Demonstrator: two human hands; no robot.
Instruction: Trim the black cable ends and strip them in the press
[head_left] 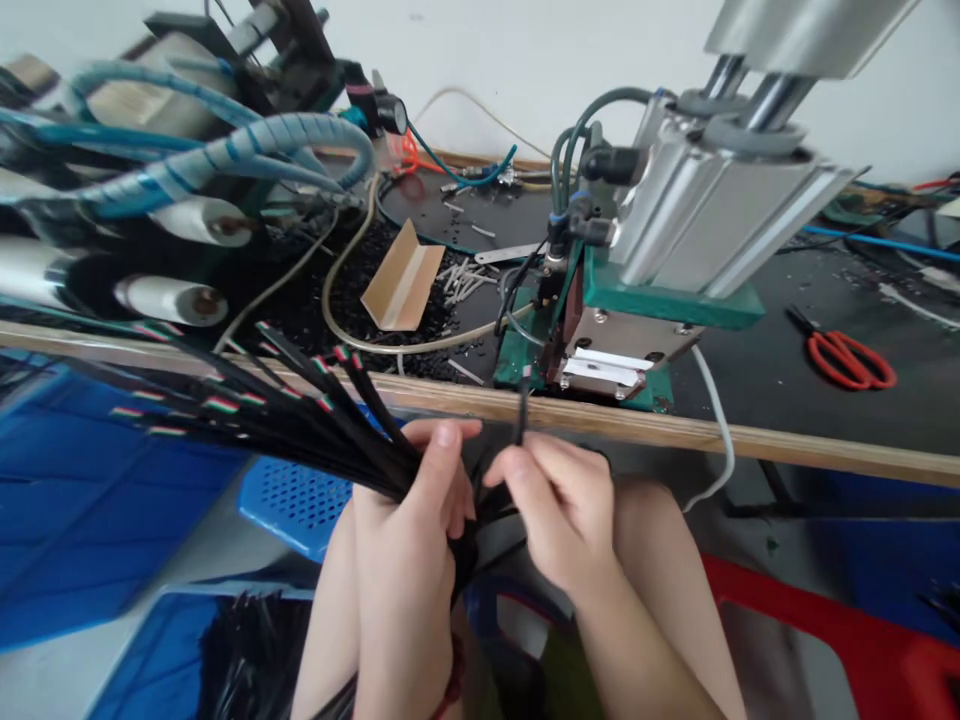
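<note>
My left hand [420,500] is closed around a thick bundle of black cables [322,425], whose ends fan out to the left and show small red, white and green wire tips. In my right hand [559,500] a single black cable [523,410] is pinched between thumb and fingers, its end pointing up toward the bench edge. Just beyond that end stands a pneumatic press machine [675,215] with a metal cylinder and a green base. A white strip [607,366] marks its front plate. The lower part of the bundle hangs down between my knees, partly hidden by my hands.
Red-handled scissors [851,358] lie on the bench [772,390] at right. A folded cardboard piece [403,280] sits among black scraps. Another machine with blue hoses [225,150] fills the left. Below are a blue stool [296,500], a blue bin [150,660] and a red stool [810,610].
</note>
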